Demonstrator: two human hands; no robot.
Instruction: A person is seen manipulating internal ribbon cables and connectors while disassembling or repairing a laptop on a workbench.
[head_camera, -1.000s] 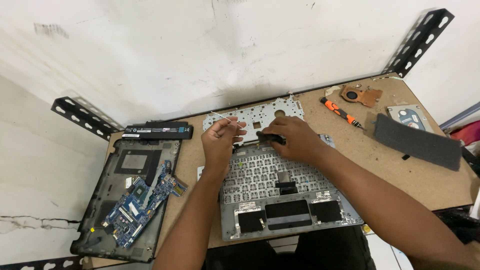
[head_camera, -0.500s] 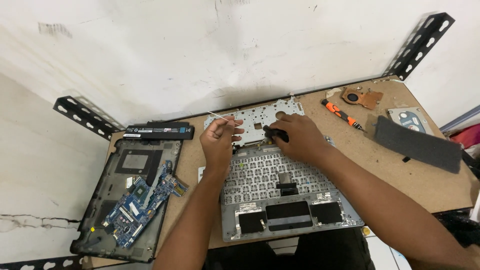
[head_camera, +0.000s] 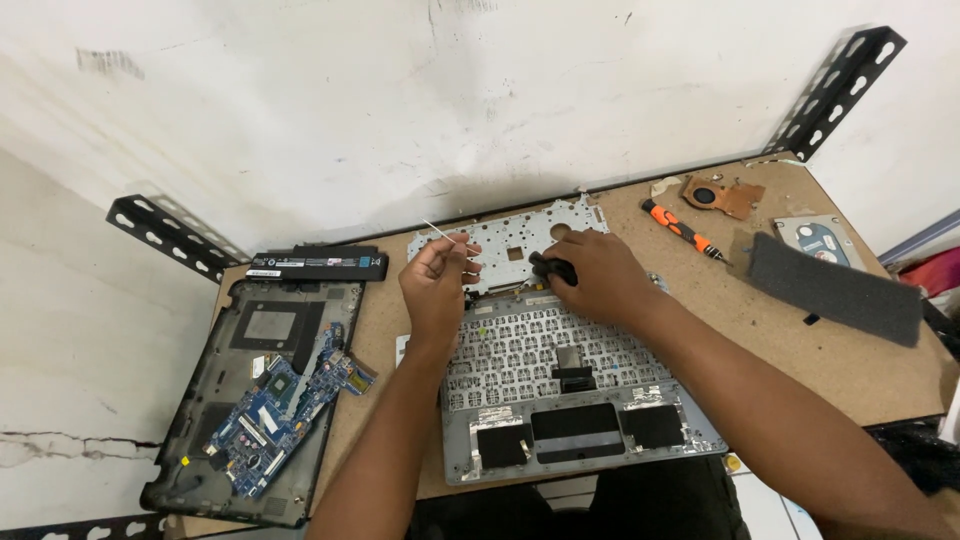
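Observation:
A grey laptop top case (head_camera: 600, 455) lies upside down on the wooden board, with the keyboard's underside showing. A perforated silver metal plate (head_camera: 510, 238) rests at its far edge. My left hand (head_camera: 438, 282) hovers over the plate's left end, fingers pinched on a thin pale sliver (head_camera: 436, 231) that sticks up to the left. My right hand (head_camera: 592, 275) rests at the seam between plate and keyboard, closed around a small black tool (head_camera: 551, 267).
On the left sits a black laptop base (head_camera: 215, 400) holding a blue circuit board (head_camera: 285, 405), with a black battery (head_camera: 318, 264) behind it. An orange screwdriver (head_camera: 682, 229), copper heatsink (head_camera: 722, 195), hard drive (head_camera: 818, 240) and dark foam pad (head_camera: 832, 288) are on the right.
Both hands have shifted slightly toward the far edge of the keyboard. My left hand now holds the thin sliver raised over the metal plate.

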